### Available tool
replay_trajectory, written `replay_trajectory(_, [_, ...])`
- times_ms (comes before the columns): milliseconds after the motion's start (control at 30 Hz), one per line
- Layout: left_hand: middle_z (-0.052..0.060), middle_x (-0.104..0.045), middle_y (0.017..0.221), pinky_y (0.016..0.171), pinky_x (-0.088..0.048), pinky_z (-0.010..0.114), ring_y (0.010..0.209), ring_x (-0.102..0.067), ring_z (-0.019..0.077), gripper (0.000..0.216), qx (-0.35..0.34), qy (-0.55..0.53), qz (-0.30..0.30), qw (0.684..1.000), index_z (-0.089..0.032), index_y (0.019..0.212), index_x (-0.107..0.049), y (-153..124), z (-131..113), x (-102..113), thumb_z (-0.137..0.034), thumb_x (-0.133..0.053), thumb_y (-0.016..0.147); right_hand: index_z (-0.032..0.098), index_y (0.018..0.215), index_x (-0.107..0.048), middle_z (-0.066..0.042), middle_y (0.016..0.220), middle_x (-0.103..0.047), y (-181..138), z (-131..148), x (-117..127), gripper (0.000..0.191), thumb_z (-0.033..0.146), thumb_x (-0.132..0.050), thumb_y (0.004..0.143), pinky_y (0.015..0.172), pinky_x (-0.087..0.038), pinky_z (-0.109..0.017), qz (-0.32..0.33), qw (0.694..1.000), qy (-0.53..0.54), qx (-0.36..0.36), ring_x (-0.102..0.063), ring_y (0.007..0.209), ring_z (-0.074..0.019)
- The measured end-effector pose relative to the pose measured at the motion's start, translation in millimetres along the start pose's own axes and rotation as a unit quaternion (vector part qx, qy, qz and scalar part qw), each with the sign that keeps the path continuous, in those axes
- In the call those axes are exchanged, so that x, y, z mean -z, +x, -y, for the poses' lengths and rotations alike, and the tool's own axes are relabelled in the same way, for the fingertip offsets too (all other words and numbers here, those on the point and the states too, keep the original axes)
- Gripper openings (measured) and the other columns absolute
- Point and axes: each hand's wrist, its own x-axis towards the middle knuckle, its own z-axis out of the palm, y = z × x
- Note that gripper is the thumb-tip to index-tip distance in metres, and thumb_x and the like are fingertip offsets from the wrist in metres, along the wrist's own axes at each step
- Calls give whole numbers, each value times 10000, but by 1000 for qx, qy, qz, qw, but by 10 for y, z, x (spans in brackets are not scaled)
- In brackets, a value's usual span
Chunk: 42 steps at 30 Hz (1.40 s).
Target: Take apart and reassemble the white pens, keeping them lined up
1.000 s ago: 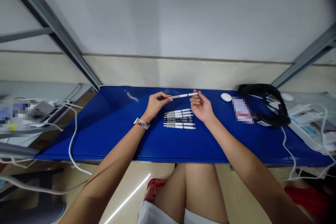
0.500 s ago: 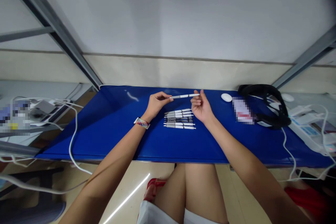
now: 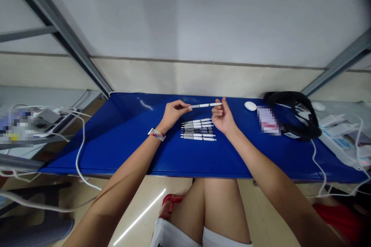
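Note:
A white pen [image 3: 204,105] is held level above the blue table top [image 3: 121,135]. My left hand [image 3: 173,113] pinches its left end, fingers closed. My right hand [image 3: 222,116] pinches the right end between thumb and forefinger, the other fingers curled. Just below, between both hands, several white and grey pens [image 3: 198,130] lie side by side in a neat row on the table. A coloured band sits on my left wrist [image 3: 157,134].
A white mouse [image 3: 250,105], a blurred card [image 3: 268,121] and a black headset [image 3: 295,114] lie at the right. White cables [image 3: 79,139] and devices sit on grey shelves at both sides. Slanted metal frame bars rise left and right. My knees are under the table's front edge.
The held pen and my right hand have shifted slightly to the right; otherwise both hands keep their hold and the row of pens has not moved.

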Motion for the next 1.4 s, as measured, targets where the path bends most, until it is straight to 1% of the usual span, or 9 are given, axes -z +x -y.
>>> replay_trajectory(233, [75, -814, 941, 877, -586, 392, 861, -733, 212, 309, -5, 15, 0, 1000, -189, 835, -789, -1, -2, 15, -423, -948, 710, 226, 837, -730, 71, 523, -508, 64, 2, 62, 345, 555, -788, 924, 370, -375, -156, -7, 992, -122, 36, -436, 435, -56])
replay_trajectory(333, [66, -803, 922, 850, -578, 375, 834, -716, 198, 303, -8, 21, -5, 1000, -189, 839, -779, 1, -12, 36, -423, -935, 728, 216, 935, -770, 35, 592, -592, 60, -2, 63, 434, 648, -768, 894, 434, -450, -192, 0, 984, -168, 65, -522, 499, -80])
replay_trajectory(400, [61, -792, 909, 834, -567, 362, 822, -704, 192, 299, -12, 30, -7, 999, -187, 841, -771, 5, -24, 59, -419, -929, 735, 213, 991, -797, 8, 674, -664, 41, -12, 64, 428, 606, -842, 828, 502, -506, -227, 10, 972, -215, 96, -587, 568, -104])
replay_trajectory(500, [50, -774, 899, 803, -540, 340, 808, -683, 182, 275, -24, 60, 4, 998, -188, 873, -766, 11, -49, 97, -401, -904, 766, 225, 988, -829, -12, 766, -714, 22, -26, 97, 367, 508, -903, 767, 566, -528, -279, 6, 927, -334, 170, -620, 630, -137])
replay_trajectory(633, [37, -759, 876, 777, -511, 340, 781, -658, 182, 245, -22, 145, 48, 988, -204, 983, -790, 3, -79, 134, -394, -830, 834, 238, 895, -849, -42, 827, -768, 42, -8, 196, 274, 495, -859, 800, 698, -554, -357, 7, 825, -505, 253, -676, 737, -205])
replay_trajectory(733, [57, -789, 928, 824, -509, 379, 839, -679, 217, 223, -18, 218, 89, 972, -224, 978, -823, -12, -87, 152, -418, -755, 894, 248, 908, -854, -69, 945, -820, 58, 28, 267, 206, 442, -811, 853, 817, -556, -397, 50, 759, -596, 258, -734, 895, -261])
replay_trajectory(933, [51, -809, 965, 985, -474, 427, 945, -687, 244, 244, -71, 303, 192, 931, -268, 875, -841, -14, -51, 204, -416, -662, 949, 285, 927, -847, -53, 983, -824, 38, 55, 334, 144, 361, -725, 917, 913, -528, -443, 107, 654, -705, 251, -715, 958, -273])
replay_trajectory(1100, [52, -800, 916, 960, -476, 412, 893, -685, 242, 229, -91, 289, 211, 929, -294, 846, -844, -11, -15, 209, -426, -681, 939, 289, 851, -826, -44, 953, -799, 15, 38, 329, 158, 340, -700, 930, 1040, -474, -503, 120, 630, -718, 271, -707, 944, -266])
replay_trajectory(1400, [49, -806, 932, 1016, -460, 420, 933, -689, 256, 170, -78, 269, 198, 939, -285, 833, -832, -41, -8, 172, -395, -723, 905, 259, 844, -813, -64, 916, -770, -47, 54, 292, 174, 279, -663, 931, 917, -507, -442, 122, 604, -743, 261, -675, 931, -266])
